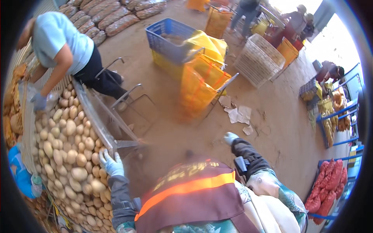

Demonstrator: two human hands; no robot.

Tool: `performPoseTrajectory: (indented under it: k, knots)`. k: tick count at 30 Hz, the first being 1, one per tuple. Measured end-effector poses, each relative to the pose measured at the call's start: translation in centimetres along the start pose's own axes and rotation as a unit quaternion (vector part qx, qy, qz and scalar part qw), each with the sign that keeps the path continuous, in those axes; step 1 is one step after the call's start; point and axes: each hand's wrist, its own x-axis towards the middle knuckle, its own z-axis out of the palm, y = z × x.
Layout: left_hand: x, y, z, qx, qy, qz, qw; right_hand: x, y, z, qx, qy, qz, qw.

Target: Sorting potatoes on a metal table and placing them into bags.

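My left hand [111,163], in a pale glove, rests at the corner of a metal-edged sorting table [93,116]. Its fingers are spread beside the outermost potatoes, and no potato is visibly gripped. A deep heap of potatoes [71,157] covers the table to my left. Out over the dirt floor [186,139] hangs my right hand [231,138], also gloved, away from any object. Its fingers point away and look curled, so whether it holds anything is hidden. A maroon apron [192,195] with an orange stripe covers my front.
An orange mesh bag [201,87] stands on a metal frame ahead, beside a blue plastic crate [169,43] and a white crate [259,59]. Torn paper [243,114] litters the floor. A co-worker [62,46] leans over the potatoes. Red sacks [327,186] lie on a blue-railed cart.
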Motion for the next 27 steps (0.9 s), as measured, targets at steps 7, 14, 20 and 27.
performPoseTrajectory:
  k: [7, 14, 20, 27]
  knots:
    - [0.2, 0.1, -1.5, -0.018, -0.099, 0.013, 0.995, -0.2, 24.8, 6.7, 0.063, 0.073, -0.009, 0.995]
    - [0.9, -0.2, -1.2, 0.051, -0.127, 0.016, 0.99, -1.3, 11.3, 3.9, 0.29, -0.108, 0.095, 0.946]
    - [-0.2, -0.7, -1.7, 0.102, -0.149, -0.066, 0.981, 12.3, 8.0, -2.2, 0.15, 0.038, -0.023, 0.988]
    - [-0.5, 1.3, 0.4, 0.262, -0.171, -0.141, 0.939, 21.6, 4.2, -18.0, 0.132, 0.305, 0.083, 0.94]
